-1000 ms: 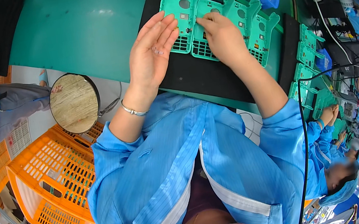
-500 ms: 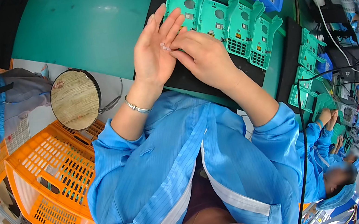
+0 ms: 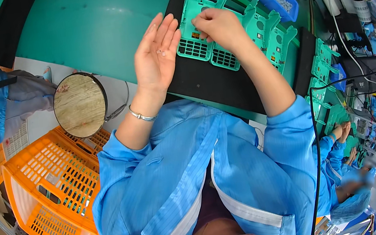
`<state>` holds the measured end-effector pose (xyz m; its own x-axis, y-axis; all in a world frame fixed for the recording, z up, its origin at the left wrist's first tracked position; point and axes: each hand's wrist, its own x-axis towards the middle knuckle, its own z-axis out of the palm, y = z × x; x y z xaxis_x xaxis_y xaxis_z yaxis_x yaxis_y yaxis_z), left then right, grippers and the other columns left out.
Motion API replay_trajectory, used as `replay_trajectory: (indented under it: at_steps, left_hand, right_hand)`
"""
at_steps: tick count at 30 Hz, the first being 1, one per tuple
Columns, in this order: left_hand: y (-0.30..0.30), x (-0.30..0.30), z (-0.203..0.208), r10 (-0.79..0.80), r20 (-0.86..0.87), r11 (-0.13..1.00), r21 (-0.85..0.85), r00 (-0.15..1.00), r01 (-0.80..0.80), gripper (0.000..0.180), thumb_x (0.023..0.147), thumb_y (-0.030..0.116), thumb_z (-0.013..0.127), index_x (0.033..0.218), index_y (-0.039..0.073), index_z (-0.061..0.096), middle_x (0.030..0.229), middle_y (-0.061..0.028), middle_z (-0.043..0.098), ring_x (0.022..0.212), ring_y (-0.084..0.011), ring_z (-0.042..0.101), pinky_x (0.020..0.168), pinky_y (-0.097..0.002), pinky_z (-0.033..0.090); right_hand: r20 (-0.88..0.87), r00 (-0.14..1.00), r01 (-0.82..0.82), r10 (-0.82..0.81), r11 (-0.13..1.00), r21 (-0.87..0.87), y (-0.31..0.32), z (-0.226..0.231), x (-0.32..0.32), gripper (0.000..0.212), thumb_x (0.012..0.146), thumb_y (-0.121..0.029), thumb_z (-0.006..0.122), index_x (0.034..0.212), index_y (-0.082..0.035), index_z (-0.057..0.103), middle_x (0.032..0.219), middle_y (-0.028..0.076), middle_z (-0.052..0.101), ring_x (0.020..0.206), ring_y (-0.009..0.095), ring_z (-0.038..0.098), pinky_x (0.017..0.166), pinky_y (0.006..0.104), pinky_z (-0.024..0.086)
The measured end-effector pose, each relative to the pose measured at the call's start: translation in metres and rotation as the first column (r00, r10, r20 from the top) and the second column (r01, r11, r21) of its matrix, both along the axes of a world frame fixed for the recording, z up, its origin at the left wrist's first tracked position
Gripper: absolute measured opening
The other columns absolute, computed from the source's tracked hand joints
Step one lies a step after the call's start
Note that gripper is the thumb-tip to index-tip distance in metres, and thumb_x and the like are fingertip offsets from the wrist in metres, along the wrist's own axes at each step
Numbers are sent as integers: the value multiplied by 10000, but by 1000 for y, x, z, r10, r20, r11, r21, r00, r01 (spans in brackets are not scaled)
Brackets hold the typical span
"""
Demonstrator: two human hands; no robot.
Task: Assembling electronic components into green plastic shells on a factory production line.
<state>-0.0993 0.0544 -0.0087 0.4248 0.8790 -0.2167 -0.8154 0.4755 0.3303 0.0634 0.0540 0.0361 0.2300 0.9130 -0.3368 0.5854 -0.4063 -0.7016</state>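
Note:
My left hand point(image 3: 154, 68) is held palm up with its fingers stretched out, and a few tiny white pieces point(image 3: 163, 53) rest on the palm. Over the leftmost green plastic housing point(image 3: 194, 50), the fingertips of my right hand point(image 3: 224, 27) are pinched together. Whatever lies in that pinch is too small or hidden to name. Several such housings stand in a row on a black mat point(image 3: 207, 85), with grilles at their near ends and upright arms at the far ends. My right hand and forearm cover parts of the middle housings.
A blue bin point(image 3: 288, 15) of small white pieces stands beyond the row. To the left are a round stool point(image 3: 79, 105) and an orange crate point(image 3: 56, 187). A black cable point(image 3: 319, 146) hangs at my right, near a co-worker's hands point(image 3: 342, 131). More green housings point(image 3: 321, 59) lie further right.
My right hand has left my left palm and moved right and up over the leftmost housing. My left hand has shifted slightly left, its palm now uncovered. The view has moved a little.

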Motion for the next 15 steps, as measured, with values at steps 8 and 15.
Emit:
replay_trajectory:
  at_steps: [8,15]
  left_hand:
    - [3,0,-9,4,-11,1000,-15,1000,-4,450,889,152,437,1272,-58,327,1280,-215,398,1205,-278,393,1026,-374,324]
    - [6,0,-11,-13,-60,1000,-16,998,12,439,884,138,440,1265,-53,339,1276,-211,407,1207,-277,393,1028,-369,322]
  right_hand:
    - [45,998,-44,51,990,-131,37,-15,5,266,765,-217,558,844,29,621,687,96,611,588,155,594,537,271,497]
    - [51,980,-171,194,939,-299,55,-8,8,238,737,-189,559,763,41,614,648,78,586,625,170,606,536,279,497]
